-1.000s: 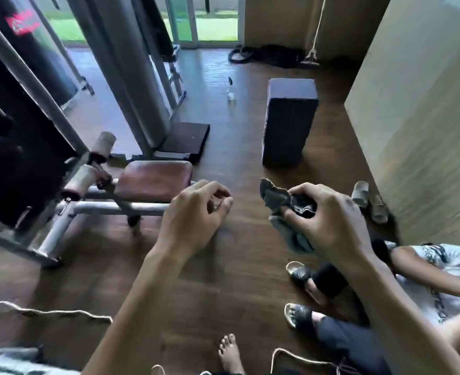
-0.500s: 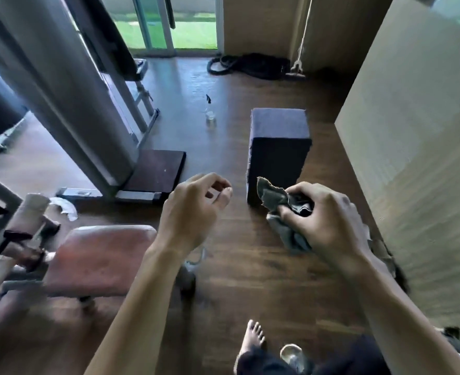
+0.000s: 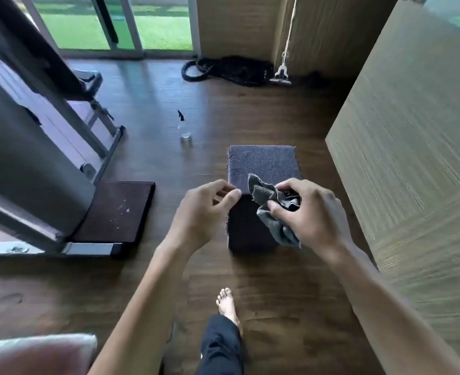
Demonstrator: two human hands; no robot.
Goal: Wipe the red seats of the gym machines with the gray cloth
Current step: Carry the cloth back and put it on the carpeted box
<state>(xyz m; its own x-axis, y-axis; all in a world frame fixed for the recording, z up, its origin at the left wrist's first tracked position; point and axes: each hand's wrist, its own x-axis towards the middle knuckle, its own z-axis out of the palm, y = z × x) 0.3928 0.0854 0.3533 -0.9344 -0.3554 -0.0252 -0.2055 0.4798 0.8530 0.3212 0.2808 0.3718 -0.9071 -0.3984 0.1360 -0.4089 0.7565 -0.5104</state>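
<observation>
My right hand (image 3: 308, 212) grips the crumpled gray cloth (image 3: 270, 209) in front of me, above the floor. Just left of it my left hand (image 3: 206, 212) hovers with fingers curled and thumb near the fingertips, holding nothing. A blurred corner of a red seat (image 3: 37, 353) shows at the bottom left edge. The dark pad (image 3: 115, 211) at the foot of the gray gym machine (image 3: 23, 169) lies to the left.
A dark carpeted box (image 3: 261, 165) stands right behind my hands. A spray bottle (image 3: 184, 127) is on the wooden floor beyond it. A wood-panelled wall (image 3: 412, 158) runs along the right. Black ropes (image 3: 229, 69) and a mop lie at the back. My bare foot (image 3: 227, 307) is below.
The view has moved forward and right: the red seat slid down to the bottom left corner and the dark box came close. Both hands kept their pose, the cloth still in the right one.
</observation>
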